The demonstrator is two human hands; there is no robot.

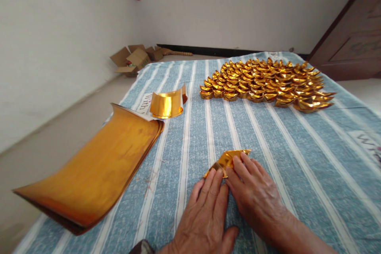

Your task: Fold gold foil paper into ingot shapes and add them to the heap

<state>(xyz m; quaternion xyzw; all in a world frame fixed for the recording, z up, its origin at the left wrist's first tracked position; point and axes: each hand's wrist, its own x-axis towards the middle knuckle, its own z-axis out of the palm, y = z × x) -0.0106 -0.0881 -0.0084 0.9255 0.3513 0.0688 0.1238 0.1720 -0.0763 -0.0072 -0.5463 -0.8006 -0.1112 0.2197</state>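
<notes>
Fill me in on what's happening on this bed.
A person presses both hands, the left hand and the right hand, onto a half-folded piece of gold paper on the striped blue cloth. A stack of gold sheets lies to the left, and rows of folded gold pieces sit beyond.

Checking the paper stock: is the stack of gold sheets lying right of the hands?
No, the curled stack of gold foil sheets lies left of both hands.

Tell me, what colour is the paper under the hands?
Shiny gold paper, seen in the head view.
</notes>
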